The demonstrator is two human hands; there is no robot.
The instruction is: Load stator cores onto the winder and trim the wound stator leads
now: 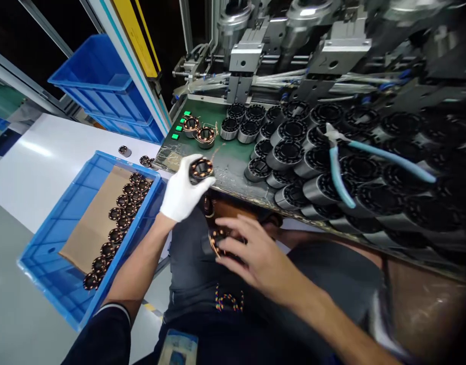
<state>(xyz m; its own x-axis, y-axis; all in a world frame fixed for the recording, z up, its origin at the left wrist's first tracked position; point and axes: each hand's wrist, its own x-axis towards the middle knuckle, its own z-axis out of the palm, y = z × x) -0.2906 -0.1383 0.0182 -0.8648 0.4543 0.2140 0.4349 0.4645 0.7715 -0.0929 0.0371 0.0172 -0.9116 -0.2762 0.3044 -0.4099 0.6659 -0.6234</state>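
Note:
My left hand point(183, 191), in a white glove, grips a motor stator point(201, 169) with copper windings at the front edge of the green-topped bench point(229, 170). Over my lap, my bare right hand point(258, 253) has its fingers around a second wound stator point(217, 240) with a loose copper wire; the fingers partly hide it and are slightly blurred. Just beyond my left hand, two wound stators point(206, 136) with wire ends sticking out stand on the bench near small green buttons point(175, 136).
Stacked unwound stator cores point(288, 152) fill the bench's right side, with blue-handled cutters point(336, 167) lying on top. At left, a blue tray point(46, 253) holds cardboard and several wound stators point(122, 202). Blue bins point(104, 86) stand behind it. Machine heads point(246, 56) line the back.

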